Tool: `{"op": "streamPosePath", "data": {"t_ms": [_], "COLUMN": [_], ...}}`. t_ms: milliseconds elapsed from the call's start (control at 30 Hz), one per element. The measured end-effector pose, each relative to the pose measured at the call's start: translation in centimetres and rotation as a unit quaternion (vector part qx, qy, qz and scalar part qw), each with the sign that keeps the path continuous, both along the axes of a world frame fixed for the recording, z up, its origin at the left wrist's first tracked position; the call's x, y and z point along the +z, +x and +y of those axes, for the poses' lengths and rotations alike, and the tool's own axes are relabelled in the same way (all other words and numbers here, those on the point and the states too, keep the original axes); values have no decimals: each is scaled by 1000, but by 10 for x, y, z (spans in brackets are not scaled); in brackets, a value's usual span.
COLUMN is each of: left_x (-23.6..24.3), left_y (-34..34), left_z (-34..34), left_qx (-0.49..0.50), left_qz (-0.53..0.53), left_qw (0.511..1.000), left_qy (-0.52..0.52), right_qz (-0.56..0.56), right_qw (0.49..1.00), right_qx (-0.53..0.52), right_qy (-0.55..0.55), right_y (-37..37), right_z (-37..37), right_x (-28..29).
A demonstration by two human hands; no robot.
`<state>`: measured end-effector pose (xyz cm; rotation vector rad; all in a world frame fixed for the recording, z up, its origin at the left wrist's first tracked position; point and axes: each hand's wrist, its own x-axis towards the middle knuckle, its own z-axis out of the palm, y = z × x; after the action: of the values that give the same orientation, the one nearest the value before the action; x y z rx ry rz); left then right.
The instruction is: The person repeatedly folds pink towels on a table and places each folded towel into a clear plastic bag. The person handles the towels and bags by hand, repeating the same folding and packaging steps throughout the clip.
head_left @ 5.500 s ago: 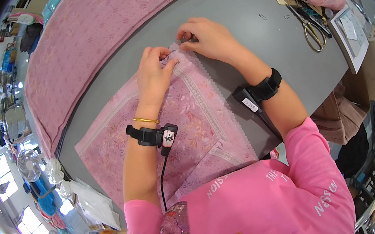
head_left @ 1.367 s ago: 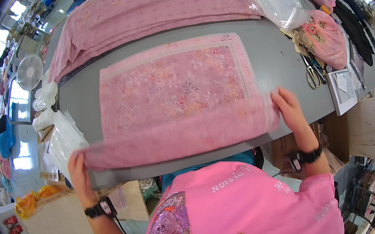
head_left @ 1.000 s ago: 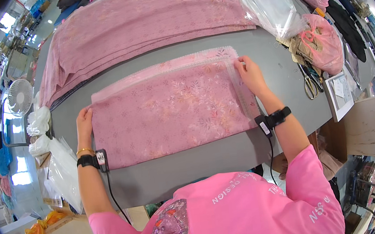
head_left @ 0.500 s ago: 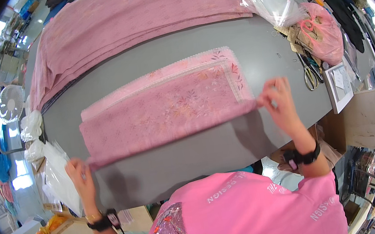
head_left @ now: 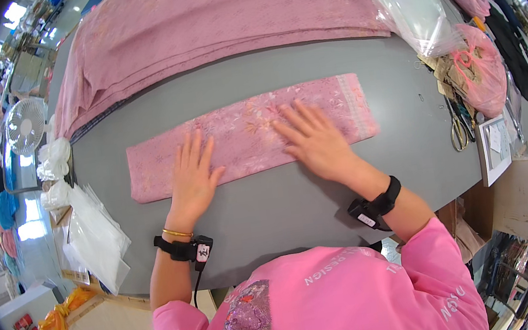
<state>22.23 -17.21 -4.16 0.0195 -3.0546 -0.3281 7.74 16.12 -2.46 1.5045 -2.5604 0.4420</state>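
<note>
A pink floral cloth [head_left: 240,128], folded into a long narrow strip, lies on the grey table [head_left: 257,215] in front of me. Its right end shows a pale lace-like band. My left hand [head_left: 192,174] rests palm down on the left part of the strip, fingers spread. On the right part, my right hand [head_left: 315,137] also lies flat with spread fingers, slightly blurred. Neither hand grips anything. The cloth under both palms is hidden.
A large stack of pink patterned fabric [head_left: 226,18] covers the far side. Clear plastic bags [head_left: 405,2], a pink plastic bag [head_left: 478,76] and scissors [head_left: 459,131] lie at the right. White plastic sleeves [head_left: 93,235] hang over the left edge, near a fan [head_left: 26,126].
The cloth's near edge has been folded away from me, making the strip narrower. Both hands have let go of its corners and moved inward to lie flat on it.
</note>
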Motion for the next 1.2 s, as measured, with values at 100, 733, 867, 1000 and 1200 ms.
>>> {"op": "streamPosePath", "data": {"t_ms": [100, 733, 867, 1000, 1200], "left_x": [-8, 5, 6, 5, -19], "left_y": [38, 12, 10, 7, 3], "left_z": [-29, 58, 62, 64, 67], "left_qx": [248, 46, 8, -15, -14], "left_qz": [45, 59, 55, 98, 82], "left_qw": [967, 996, 998, 995, 982], "left_qy": [-24, -49, -39, -12, 169], "right_qz": [0, -674, -569, -216, -89], "right_qw": [976, 397, 609, 972, 996], "right_qx": [-217, -203, -231, -61, 13], "right_qy": [-5, -588, -503, -76, -22], "right_y": [-6, 38, 22, 31, 40], "right_z": [50, 49, -9, -58, -92], "right_x": [-5, -4, 8, 22, 15]}}
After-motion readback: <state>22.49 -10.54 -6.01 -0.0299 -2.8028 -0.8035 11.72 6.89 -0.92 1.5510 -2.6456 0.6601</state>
